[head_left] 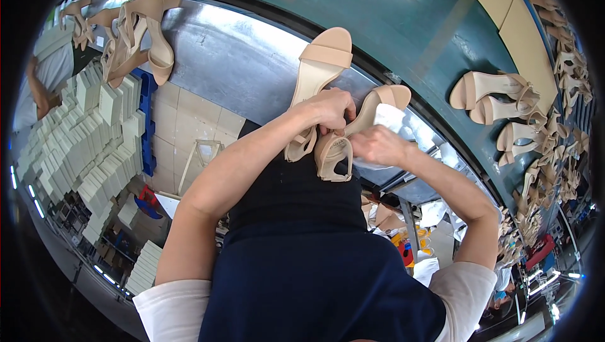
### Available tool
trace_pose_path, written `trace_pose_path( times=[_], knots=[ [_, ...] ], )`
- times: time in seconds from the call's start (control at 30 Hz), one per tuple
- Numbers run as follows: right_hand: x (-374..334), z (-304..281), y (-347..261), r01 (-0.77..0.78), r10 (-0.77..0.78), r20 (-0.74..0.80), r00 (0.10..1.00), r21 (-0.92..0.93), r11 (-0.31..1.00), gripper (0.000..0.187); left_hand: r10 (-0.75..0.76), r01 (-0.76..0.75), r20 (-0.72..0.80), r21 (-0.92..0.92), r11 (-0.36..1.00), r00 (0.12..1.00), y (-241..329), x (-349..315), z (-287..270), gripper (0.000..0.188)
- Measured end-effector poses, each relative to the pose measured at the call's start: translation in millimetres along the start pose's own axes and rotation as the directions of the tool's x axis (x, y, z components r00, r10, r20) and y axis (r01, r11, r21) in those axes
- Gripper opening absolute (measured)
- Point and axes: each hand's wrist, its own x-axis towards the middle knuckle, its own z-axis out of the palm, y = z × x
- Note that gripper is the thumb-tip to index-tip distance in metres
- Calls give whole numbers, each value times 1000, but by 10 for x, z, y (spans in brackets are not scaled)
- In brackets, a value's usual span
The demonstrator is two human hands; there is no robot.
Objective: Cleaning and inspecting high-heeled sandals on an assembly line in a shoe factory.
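Observation:
Two beige open-toe sandals lie side by side in front of me at the edge of a metal ledge. My left hand (333, 110) reaches across the left sandal (324, 55), its fingers curled and pinching at the strap area of the right sandal (334, 153). That right sandal's heel end points toward me, its toe band away. My right hand (382, 145) is closed against the same sandal's side, fingertips near its ankle strap. White cloth or paper (389, 117) shows behind and below my right hand; whether its fingers also hold this is unclear.
A green conveyor belt (403, 20) runs beyond the metal ledge (205, 58), bearing more beige sandals (495, 96) at right. Another sandal cluster (142, 33) stands at the ledge's left end. Stacked white boxes (88, 127) rise at left, near a person's arm (39, 90).

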Motion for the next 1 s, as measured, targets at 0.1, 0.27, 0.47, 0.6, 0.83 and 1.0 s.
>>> trace_pose_path(
  times=[0.1,0.27,0.47,0.6,0.83,1.0],
  knots=[
    [10,40,21,45,-41,-51,998,68,997,12,25,-25,-1,-28,999,1000,-53,32,39,43],
    [-176,-37,89,-38,39,-33,999,8,999,11,24,-24,-5,-10,1000,1000,-28,1,36,42],
    [-147,12,67,-11,11,-34,999,11,1000,11,37,-37,-9,-10,999,999,-36,37,40,42],
    [-214,-61,146,-70,70,-59,996,5,998,11,43,-43,-7,8,999,999,-39,29,-1,44],
    [-357,-88,84,-205,205,-4,979,-43,978,17,104,-99,-31,132,986,994,81,44,26,40],
    [-543,-289,-130,-564,557,-120,822,-36,825,18,244,-218,-264,124,968,933,-58,-7,-30,38]
  ],
)
